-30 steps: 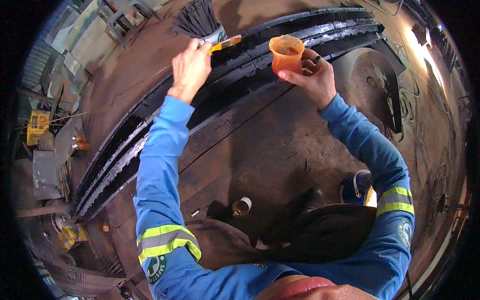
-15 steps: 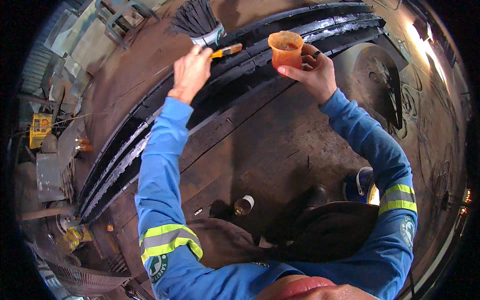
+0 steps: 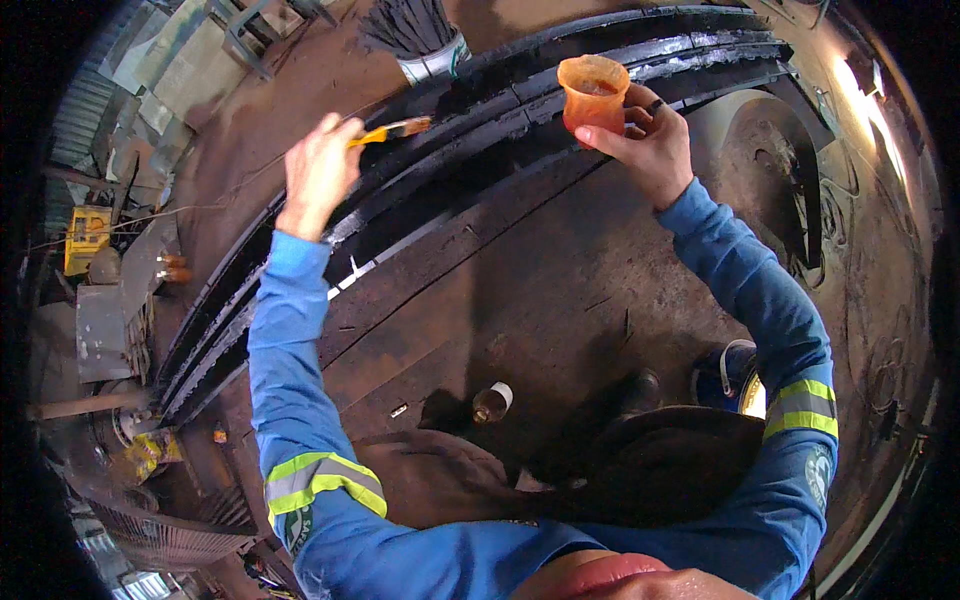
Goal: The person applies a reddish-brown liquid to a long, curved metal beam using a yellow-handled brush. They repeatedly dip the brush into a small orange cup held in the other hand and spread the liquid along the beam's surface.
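My left hand (image 3: 322, 172) is closed round the yellow handle of a paintbrush (image 3: 392, 131), its bristles pointing right over the dark curved metal beams (image 3: 470, 150). Whether the bristles touch the metal, I cannot tell. My right hand (image 3: 652, 148) grips a translucent orange cup (image 3: 592, 95) from its right side, thumb in front. The cup stands roughly upright with reddish liquid low in it. Shiny silvery patches run along parts of the long beams, which sweep from lower left to upper right beneath both hands.
A white bucket (image 3: 436, 62) full of dark rods stands behind the beams. A small cup-like container (image 3: 491, 402) lies tipped on the floor near my legs. A dark blue pail (image 3: 727, 376) is by my right arm. A yellow case (image 3: 87, 240) and metal sheets (image 3: 103, 335) are at left.
My left hand with the paintbrush has moved left and slightly down along the beams. The cup in my right hand sits a little farther right in view, as the view itself shifts slightly.
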Demonstrator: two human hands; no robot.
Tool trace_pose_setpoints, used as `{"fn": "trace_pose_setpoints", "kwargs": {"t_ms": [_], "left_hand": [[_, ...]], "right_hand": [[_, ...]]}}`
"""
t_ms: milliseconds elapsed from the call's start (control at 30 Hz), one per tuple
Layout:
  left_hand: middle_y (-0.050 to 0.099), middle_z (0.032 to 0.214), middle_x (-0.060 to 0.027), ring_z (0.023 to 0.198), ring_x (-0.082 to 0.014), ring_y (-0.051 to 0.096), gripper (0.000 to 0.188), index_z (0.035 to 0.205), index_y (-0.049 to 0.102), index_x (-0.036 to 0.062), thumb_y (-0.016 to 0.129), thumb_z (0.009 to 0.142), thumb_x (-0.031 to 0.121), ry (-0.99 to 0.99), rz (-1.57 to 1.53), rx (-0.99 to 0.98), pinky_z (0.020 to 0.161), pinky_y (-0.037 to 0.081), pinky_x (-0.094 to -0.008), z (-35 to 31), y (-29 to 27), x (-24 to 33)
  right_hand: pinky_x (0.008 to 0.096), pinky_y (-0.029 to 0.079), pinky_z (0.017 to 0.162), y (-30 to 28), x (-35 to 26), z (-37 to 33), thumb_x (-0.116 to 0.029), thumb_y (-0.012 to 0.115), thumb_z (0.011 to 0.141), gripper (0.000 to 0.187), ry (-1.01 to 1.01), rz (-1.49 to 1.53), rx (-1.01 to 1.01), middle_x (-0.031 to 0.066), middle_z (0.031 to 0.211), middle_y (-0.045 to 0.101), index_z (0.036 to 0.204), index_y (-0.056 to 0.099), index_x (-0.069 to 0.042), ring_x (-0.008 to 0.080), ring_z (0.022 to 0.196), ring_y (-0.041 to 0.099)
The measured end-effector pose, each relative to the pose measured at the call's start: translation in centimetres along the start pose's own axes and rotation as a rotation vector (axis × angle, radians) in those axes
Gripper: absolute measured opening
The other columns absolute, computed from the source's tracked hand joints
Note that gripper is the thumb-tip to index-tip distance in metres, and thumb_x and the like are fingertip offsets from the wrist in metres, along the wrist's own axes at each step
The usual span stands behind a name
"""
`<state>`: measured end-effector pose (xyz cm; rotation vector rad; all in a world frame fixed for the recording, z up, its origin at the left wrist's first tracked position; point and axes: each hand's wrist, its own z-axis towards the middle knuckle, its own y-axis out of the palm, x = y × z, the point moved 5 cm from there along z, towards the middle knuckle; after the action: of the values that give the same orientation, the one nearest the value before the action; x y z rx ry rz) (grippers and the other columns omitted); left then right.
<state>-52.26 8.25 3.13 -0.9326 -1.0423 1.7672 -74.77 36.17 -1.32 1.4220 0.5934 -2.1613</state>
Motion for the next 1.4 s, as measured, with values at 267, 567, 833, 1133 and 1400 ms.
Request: {"fn": "trace_pose_setpoints", "kwargs": {"t_ms": [267,567,833,1133,1400], "left_hand": [[0.060,0.092,-0.0080,0.082,-0.0330,0.065,0.014,0.097,0.065,0.0135,0.069,0.084,0.018,-0.020,-0.151,0.170,0.067,0.053,-0.0436,2.1,0.6,1.5],[0.060,0.091,-0.0102,0.080,-0.0342,0.065,0.016,0.095,0.064,0.0111,0.071,0.081,0.014,0.009,-0.109,0.081,0.068,0.053,-0.0447,1.5,1.1,1.4],[0.059,0.089,-0.0095,0.082,-0.0341,0.065,0.015,0.096,0.066,0.0117,0.069,0.082,0.014,0.014,-0.014,0.014,0.067,0.053,-0.0444,1.2,0.4,2.2],[0.060,0.092,-0.0088,0.084,-0.0346,0.064,0.014,0.096,0.063,0.0121,0.068,0.084,0.017,0.012,-0.032,0.029,0.068,0.052,-0.0452,1.3,1.8,1.2],[0.060,0.090,-0.0087,0.083,-0.0340,0.065,0.015,0.094,0.064,0.0138,0.070,0.081,0.016,-0.019,0.014,-0.029,0.067,0.052,-0.0448,-2.3,-1.8,-2.3]], "right_hand": [[0.0246,0.053,0.075,0.6,1.0,0.5,-0.026,0.092,0.065,0.071,0.007,-0.030,-0.009,0.0072,0.100,0.067,0.122,0.060,0.001,0.0112,0.083,0.064],[0.0256,0.054,0.074,0.4,0.8,0.1,-0.027,0.092,0.065,0.071,0.021,-0.033,0.001,0.0079,0.098,0.067,0.122,0.061,0.000,0.0129,0.083,0.064],[0.0276,0.055,0.074,0.3,0.1,0.3,-0.030,0.091,0.066,0.070,-0.011,-0.086,0.006,0.0076,0.098,0.068,0.123,0.061,-0.001,0.0136,0.083,0.065],[0.0277,0.055,0.074,0.2,0.9,0.6,-0.029,0.092,0.065,0.072,-0.042,-0.118,-0.002,0.0087,0.103,0.068,0.123,0.061,0.000,0.0141,0.086,0.065],[0.0273,0.055,0.075,-1.2,1.8,0.8,-0.034,0.091,0.065,0.072,-0.026,-0.133,0.011,0.0069,0.103,0.068,0.123,0.062,-0.002,0.0141,0.084,0.065]]}}
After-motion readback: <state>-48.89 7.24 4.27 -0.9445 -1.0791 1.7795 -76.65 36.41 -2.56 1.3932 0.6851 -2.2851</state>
